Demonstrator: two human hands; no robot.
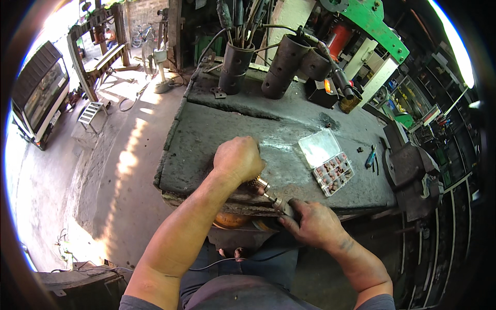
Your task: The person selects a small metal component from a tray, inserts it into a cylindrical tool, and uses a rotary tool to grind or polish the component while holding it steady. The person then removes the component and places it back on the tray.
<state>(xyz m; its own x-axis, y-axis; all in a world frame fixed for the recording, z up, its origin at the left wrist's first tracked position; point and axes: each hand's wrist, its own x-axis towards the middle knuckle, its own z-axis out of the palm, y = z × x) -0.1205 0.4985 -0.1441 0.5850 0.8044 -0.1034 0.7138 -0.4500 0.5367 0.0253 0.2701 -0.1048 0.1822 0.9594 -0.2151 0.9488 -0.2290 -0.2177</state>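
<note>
My left hand (239,159) is closed over the near edge of the workbench, its fingers wrapped round a shiny metal part (263,183) with a brass-coloured section. Most of that part is hidden beneath the hand. From the right, my right hand (316,223) grips a grey rotary grinder (282,207), fingers round its body. Its slim shaft points up and left, and the small pinkish tip meets or nearly meets the metal part; actual contact I cannot tell. Right of the hands lies an open clear plastic case (330,190) with several small pinkish bits in its compartments.
Dark metal cylinders (236,67) holding rods stand at the bench's back. A bench vise (413,170) sits at its right end, near blue-handled pliers (370,157). Behind rises a green press frame (372,26). A cable (243,260) crosses my lap. Another person (110,38) is far left.
</note>
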